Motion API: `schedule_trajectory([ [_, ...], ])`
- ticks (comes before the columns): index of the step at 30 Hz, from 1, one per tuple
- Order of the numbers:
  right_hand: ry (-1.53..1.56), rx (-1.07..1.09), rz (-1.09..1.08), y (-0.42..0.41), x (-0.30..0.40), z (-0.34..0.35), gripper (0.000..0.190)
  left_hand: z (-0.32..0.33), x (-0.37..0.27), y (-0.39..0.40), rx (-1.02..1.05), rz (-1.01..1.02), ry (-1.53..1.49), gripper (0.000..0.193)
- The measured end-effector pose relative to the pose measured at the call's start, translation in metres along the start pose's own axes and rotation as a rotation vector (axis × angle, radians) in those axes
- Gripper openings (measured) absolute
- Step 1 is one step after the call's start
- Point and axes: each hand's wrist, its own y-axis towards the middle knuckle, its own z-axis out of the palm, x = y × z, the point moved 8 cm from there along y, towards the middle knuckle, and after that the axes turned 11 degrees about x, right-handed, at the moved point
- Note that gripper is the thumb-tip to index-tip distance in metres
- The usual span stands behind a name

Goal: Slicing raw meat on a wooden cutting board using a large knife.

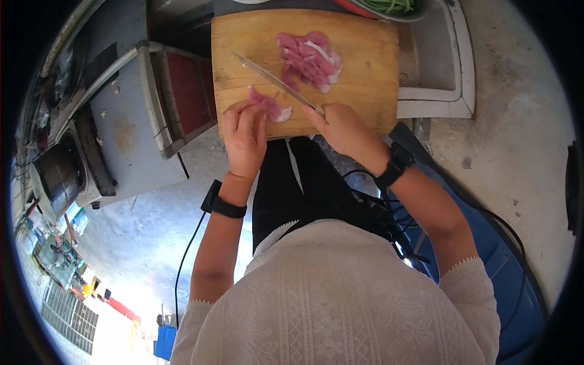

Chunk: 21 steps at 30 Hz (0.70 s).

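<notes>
On a wooden cutting board, a heap of raw pink meat pieces with white fat lies towards the far side. My right hand grips the handle of a kitchen knife, its blade slanting to the upper left between the heap and a smaller piece of raw meat. That smaller piece lies near the board's near edge. The fingers of my left hand are bent over its left end and touch it; whether they pinch it is not plain.
Behind the board's right side is a sink basin, with a bowl of green vegetables at its far end. A grey counter with a metal pot stands at the left. A blue container and black cables are at the right.
</notes>
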Motion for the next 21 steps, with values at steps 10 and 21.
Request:
schedule_trajectory([
  [10,-0.014,0.098,-0.054,-0.028,0.014,0.009,0.051,0.004,-0.006,0.009,0.034,0.118,0.068,0.023],
  [21,-0.198,0.085,-0.077,-0.011,0.018,0.002,0.046,0.021,0.004,0.011,0.081,0.041,0.088,0.028],
])
